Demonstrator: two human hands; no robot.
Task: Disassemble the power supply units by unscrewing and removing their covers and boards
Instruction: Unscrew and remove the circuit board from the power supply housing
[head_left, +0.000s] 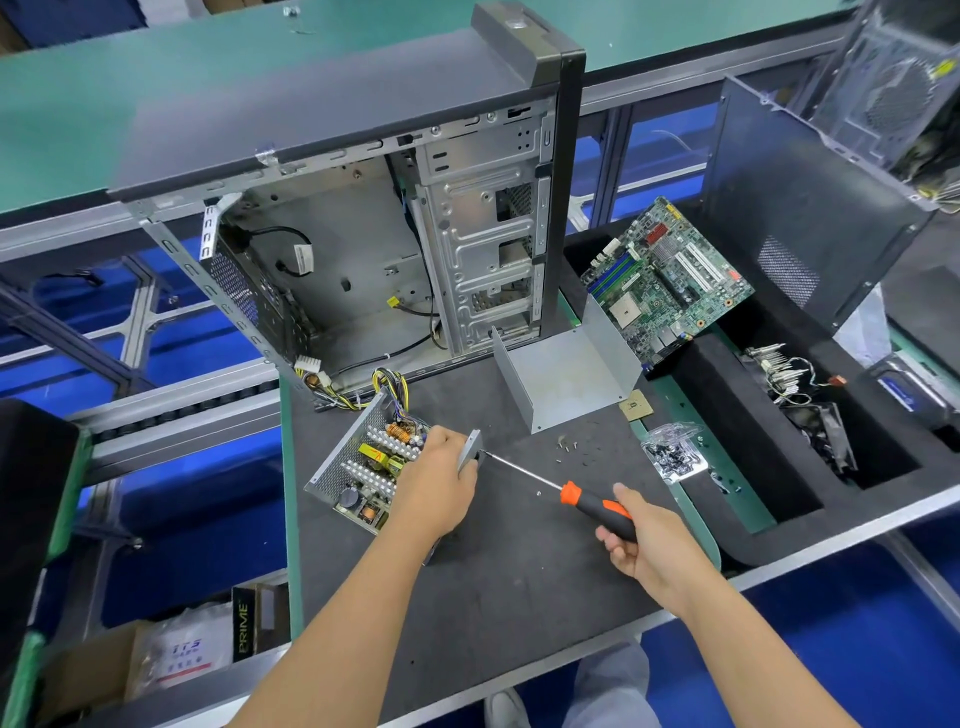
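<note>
1. The left hand (439, 486) reaches in from below, fingers curled over the near right edge of the open grey metal power supply unit (363, 467), gripping its side wall.
2. The right hand (641, 545), to the right of the unit, is clenched around the black-and-orange handled screwdriver (592, 506); its thin steel shaft slants up and left, with the tip meeting the unit's right wall just beside the left hand's fingers.
3. The left hand covers the unit's near right corner, so the screw under the tip cannot be made out. The left fingertips are hidden behind the wall.
4. The unit lies on the dark grey worktop (519, 571), cover off, showing a board with white finned heatsinks, a copper coil and a yellow transformer. A bundle of yellow and black wires (389, 384) leaves its far side.
5. Beyond the unit stands an open grey computer case (363, 260); right of the unit lie a bent grey sheet-metal cover (566, 379) and small loose screws (569, 446).
</note>
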